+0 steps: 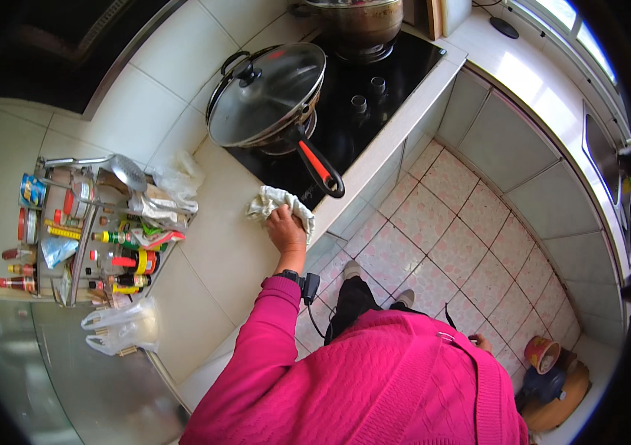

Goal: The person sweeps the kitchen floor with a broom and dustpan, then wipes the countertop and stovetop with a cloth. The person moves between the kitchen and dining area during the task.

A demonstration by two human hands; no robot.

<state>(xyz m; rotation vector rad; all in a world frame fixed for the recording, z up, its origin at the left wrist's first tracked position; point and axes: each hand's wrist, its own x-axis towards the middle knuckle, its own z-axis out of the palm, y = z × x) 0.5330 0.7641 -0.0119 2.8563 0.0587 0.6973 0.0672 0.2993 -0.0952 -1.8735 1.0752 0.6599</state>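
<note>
My left hand (286, 229) presses a crumpled pale cloth (274, 201) onto the near corner of the black glass cooktop (343, 133), where it meets the light tiled counter (220, 206). Just beyond the cloth, a wok (310, 114) with a black and red handle sits on a burner, its glass lid (271, 92) resting tilted over it. My right hand (480, 342) hangs low beside my body, mostly hidden by the pink sweater; its fingers show only in part.
A metal pot (362, 25) stands on the far burner. Left on the counter are a metal rack (84, 239) of bottles and jars, a slotted spoon (128, 172) and a plastic bag (126, 328). A bucket-like tub (542, 354) and a blue plastic bottle (543, 384) stand low at the right.
</note>
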